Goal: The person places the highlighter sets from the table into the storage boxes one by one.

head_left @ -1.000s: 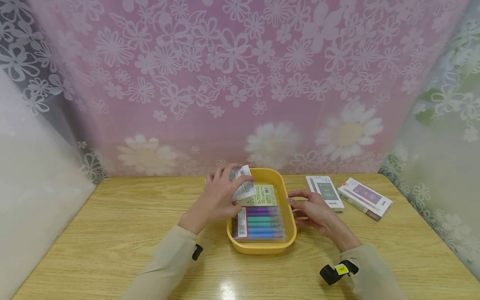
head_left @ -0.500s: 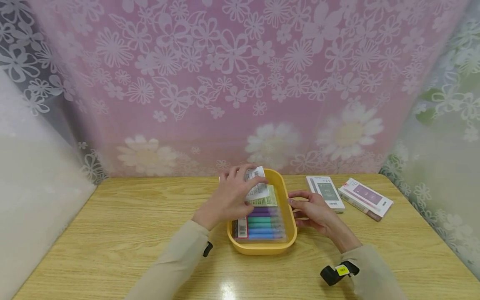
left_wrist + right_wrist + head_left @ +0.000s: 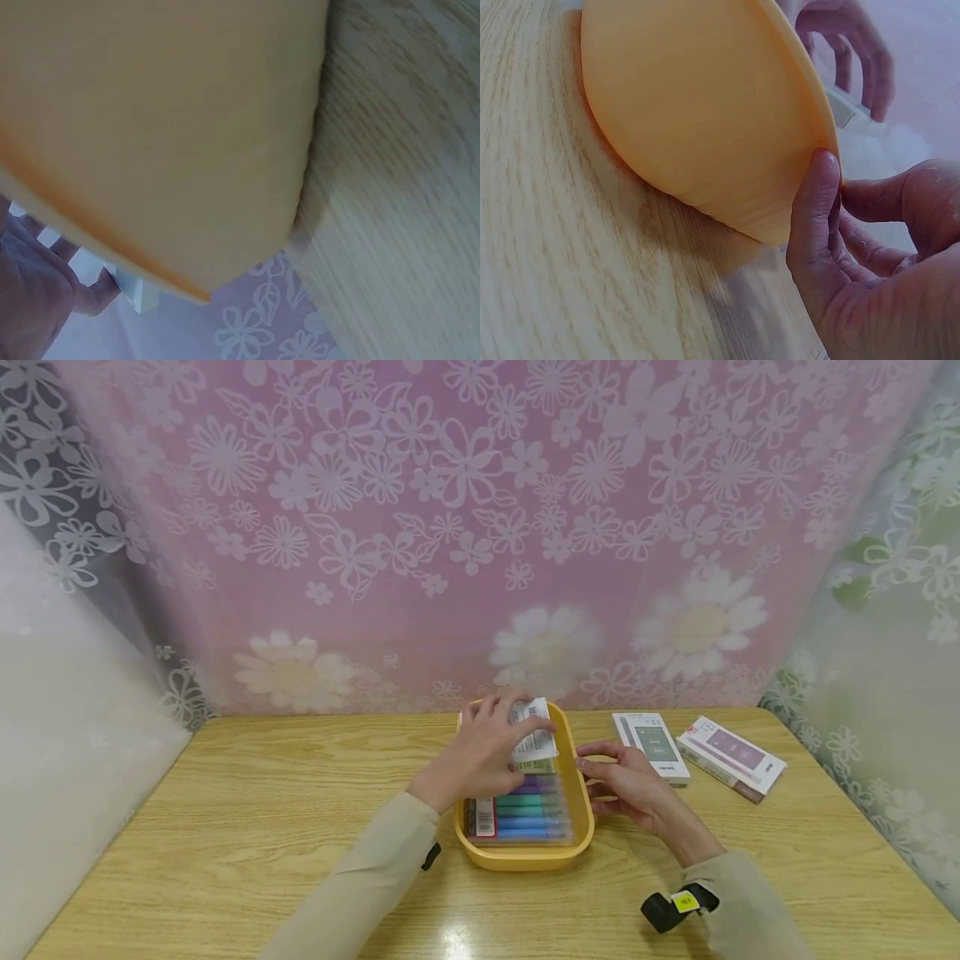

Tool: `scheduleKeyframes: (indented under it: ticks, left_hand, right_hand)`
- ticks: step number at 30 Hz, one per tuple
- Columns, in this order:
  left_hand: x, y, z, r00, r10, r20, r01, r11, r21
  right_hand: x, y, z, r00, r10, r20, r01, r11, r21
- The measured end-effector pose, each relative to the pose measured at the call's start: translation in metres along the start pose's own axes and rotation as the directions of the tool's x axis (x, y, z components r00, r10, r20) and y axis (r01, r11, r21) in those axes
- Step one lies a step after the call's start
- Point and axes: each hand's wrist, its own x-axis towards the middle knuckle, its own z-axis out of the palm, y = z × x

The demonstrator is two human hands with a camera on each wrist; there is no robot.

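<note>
Above the far end of a yellow plastic basket, my left hand grips a white box with printed text between thumb and fingers. The left wrist view shows a corner of that white box just past the basket rim. My right hand pinches the basket's right rim, thumb on one side and fingers on the other, as the right wrist view shows on the basket wall. Inside the basket lie a clear pack of purple, green and blue pens and a pale green packet, partly hidden by the left hand and box.
Right of the basket, a white box with a green panel lies on the wooden table. Beside it, a white box with a purple panel lies at an angle. A pink flowered curtain hangs behind the table.
My left hand has moved right with the white box, from the basket's left side to over its far end, covering more of the green packet. The right hand stays on the rim.
</note>
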Motion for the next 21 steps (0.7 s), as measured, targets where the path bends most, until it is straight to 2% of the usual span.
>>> scheduleKeyframes:
  ticks: [10,21]
  left_hand:
    - [0.005,-0.008,0.016,0.997,-0.023,0.071,0.024,1.0,-0.009]
    - [0.008,-0.014,0.028,0.979,-0.081,0.188,0.077,0.997,0.026]
  right_hand:
    - [-0.001,0.0,0.0,1.0,-0.002,-0.002,0.002,1.0,-0.008]
    - [0.001,0.0,0.0,1.0,0.008,-0.009,-0.008,1.0,-0.002]
